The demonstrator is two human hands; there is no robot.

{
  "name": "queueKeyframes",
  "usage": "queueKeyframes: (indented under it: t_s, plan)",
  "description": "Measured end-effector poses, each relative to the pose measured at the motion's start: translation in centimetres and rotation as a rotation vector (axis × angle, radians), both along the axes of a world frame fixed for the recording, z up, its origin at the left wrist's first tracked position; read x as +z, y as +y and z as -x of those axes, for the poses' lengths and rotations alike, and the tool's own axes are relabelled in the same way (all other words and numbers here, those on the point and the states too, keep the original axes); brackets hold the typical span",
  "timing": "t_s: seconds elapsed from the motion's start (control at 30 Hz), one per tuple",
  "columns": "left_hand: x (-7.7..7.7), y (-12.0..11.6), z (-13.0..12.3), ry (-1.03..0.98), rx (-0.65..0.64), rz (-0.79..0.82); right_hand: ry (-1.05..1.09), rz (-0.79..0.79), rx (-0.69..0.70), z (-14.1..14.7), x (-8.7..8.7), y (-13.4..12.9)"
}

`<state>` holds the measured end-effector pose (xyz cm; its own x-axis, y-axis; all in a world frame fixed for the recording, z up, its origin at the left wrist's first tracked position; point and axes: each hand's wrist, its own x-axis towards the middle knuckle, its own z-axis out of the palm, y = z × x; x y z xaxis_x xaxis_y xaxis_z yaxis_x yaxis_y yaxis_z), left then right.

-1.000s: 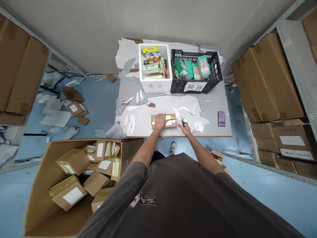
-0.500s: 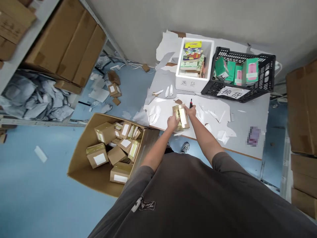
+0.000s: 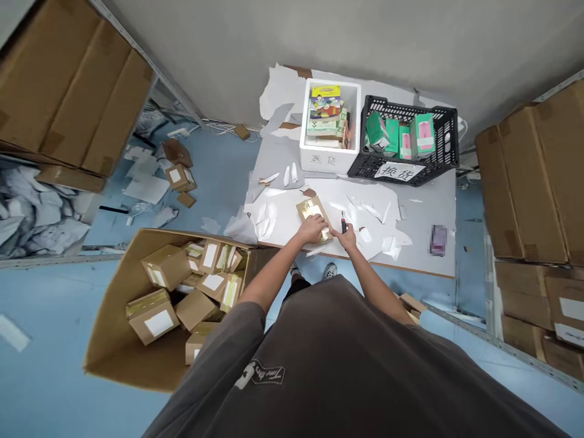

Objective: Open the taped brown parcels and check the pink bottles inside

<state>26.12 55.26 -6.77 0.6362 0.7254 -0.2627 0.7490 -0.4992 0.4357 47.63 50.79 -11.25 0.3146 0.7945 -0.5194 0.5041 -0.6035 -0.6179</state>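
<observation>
A small taped cardboard box point(image 3: 306, 208) with a white label lies at a slant on the table near its front edge. My left hand point(image 3: 312, 229) is curled over the top of the box and holds it, covering part of the label and tape. Close to the box's right side, my right hand point(image 3: 345, 236) is closed around a red and black box cutter point(image 3: 344, 222), which points away from me. The right fingertips reach the box's near right edge. Whether the blade is out is too small to tell.
Torn white paper point(image 3: 267, 220) litters the table point(image 3: 424, 213). Behind stand a white foam box point(image 3: 329, 159) of packets and a black crate point(image 3: 417, 176) of green boxes. A big carton point(image 3: 107, 340) of parcels stands at left. A blurred purple object point(image 3: 438, 240) lies at right.
The cardboard box has turned and now rests flatter on the table. My left hand has moved onto its top. My right hand, with the box cutter, has shifted lower along its side. The view has swung right.
</observation>
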Motion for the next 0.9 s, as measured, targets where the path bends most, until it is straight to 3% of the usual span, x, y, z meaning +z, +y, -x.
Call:
queueKeyframes:
  t_s: [0.07, 0.1, 0.3, 0.47, 0.57, 0.73, 0.9]
  plan:
    - [0.0, -0.3, 0.7, 0.021, -0.168, 0.07, -0.006, 0.002, -0.025, -0.1, -0.7, -0.9]
    - [0.0, -0.6, 1.0, 0.044, -0.19, 0.088, -0.014, 0.001, -0.03, 0.0, -0.9, -0.8]
    - [0.1, -1.7, 0.8, 0.146, 0.067, 0.004, -0.051, -0.033, 0.083, 1.6, -1.0, 4.6]
    - [-0.5, -1.5, 0.1, 0.216, 0.182, -0.045, -0.063, -0.036, 0.241, 2.1, -0.1, 8.4]
    - [-1.0, -1.5, 0.2, 0.215, 0.226, -0.016, -0.002, -0.068, 0.343, 0.5, 0.6, 7.4]
    - [-1.5, -0.1, 0.3, 0.178, 0.208, 0.031, 0.163, -0.026, 0.585, -3.0, 1.8, 3.1]
    - [-1.6, 1.5, 0.0, 0.201, 0.191, 0.067, -0.006, 0.015, 0.799, -3.4, 2.7, 2.9]
